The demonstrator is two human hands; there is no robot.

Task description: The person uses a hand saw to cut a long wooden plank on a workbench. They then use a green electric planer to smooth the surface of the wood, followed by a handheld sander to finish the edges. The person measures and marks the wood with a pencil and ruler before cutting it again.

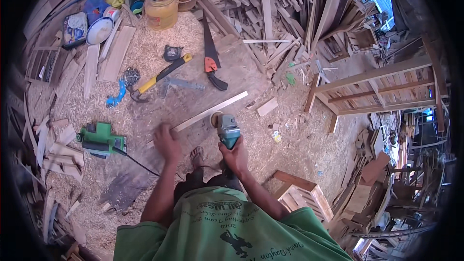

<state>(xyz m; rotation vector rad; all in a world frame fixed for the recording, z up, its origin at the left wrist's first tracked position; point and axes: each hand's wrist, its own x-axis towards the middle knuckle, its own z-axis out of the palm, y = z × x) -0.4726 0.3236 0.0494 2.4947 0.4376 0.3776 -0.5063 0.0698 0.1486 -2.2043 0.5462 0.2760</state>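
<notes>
My right hand (232, 154) grips a grey and teal angle grinder (228, 128), whose round disc sits beside a long pale wooden strip (210, 111). My left hand (166, 142), smeared by motion, is on the left end of that strip, over a worn board on the ground. Beyond them lie a yellow-handled hammer (162, 75), a red and black handsaw (212, 70), a tape measure (172, 52), a metal square (185, 83) and a small pale offcut (267, 107). A green electric planer (104, 137) with a black cord rests to the left.
Wood scraps (266, 9) are piled at the back and along both sides. Yellow plastic containers (159, 14) and a white basin (99, 31) stand back left. A wooden frame (377, 87) stands at the right, a wooden crate (302, 193) lower right. Shavings cover the ground.
</notes>
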